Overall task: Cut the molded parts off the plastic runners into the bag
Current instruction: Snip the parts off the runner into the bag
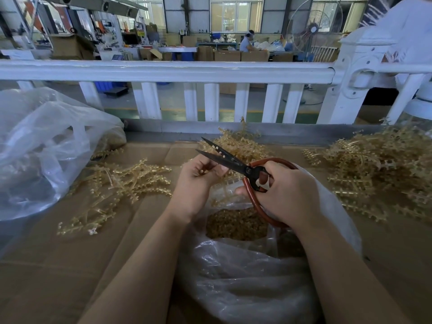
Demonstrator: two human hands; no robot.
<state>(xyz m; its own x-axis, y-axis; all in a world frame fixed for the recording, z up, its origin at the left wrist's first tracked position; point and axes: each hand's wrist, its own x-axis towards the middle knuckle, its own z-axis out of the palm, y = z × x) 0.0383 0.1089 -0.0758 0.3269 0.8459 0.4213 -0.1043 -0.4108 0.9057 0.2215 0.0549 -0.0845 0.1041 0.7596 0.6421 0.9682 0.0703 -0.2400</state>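
My right hand [288, 190] grips the red handles of black-bladed scissors [224, 157], whose blades stand apart and point up-left. My left hand [198, 176] pinches a translucent amber plastic runner [228, 195] that hangs down over the bag, just left of the blades. Below both hands a clear plastic bag [245, 277] lies open, with a heap of small amber cut parts [236, 224] inside. Much of the held runner is hidden by my fingers.
Runner piles lie on the cardboard-covered table [70, 265]: one at left [121, 183], one behind my hands [238, 143], a big heap at right [385, 169]. A large clear bag [42, 146] stands at far left. A white railing [187, 71] runs along the table's back.
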